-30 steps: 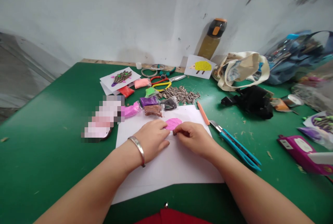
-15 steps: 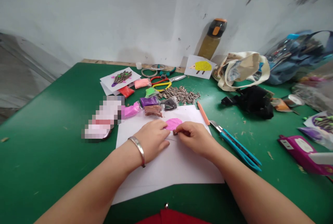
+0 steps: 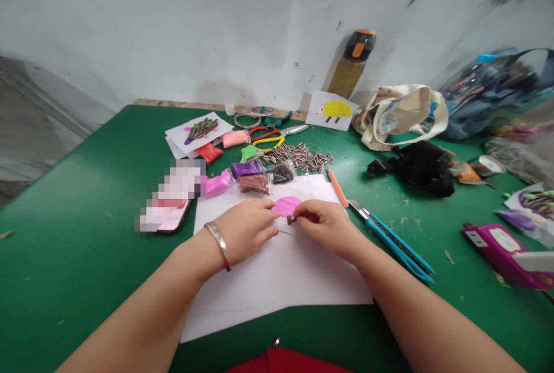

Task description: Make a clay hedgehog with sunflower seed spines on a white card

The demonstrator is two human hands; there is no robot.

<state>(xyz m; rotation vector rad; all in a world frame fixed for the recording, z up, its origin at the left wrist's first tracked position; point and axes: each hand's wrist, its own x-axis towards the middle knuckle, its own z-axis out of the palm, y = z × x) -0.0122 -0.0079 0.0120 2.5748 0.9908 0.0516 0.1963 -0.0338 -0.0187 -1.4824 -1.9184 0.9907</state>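
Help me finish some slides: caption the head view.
Left hand beside pink clay on paper, right hand pinching a brown bit.

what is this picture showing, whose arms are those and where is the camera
There is no machine here: these are a person's bare arms, seen from a camera worn on that person's head, looking forward and down. The left hand, with a silver bangle at its wrist, is spread over white paper, its fingertips at the edge of a flat pink piece. The right hand pinches a small brown piece beside it. On the green table beyond are a pile of striped seeds and a brown packet among other coloured ones; a blue cutter lies to the right.
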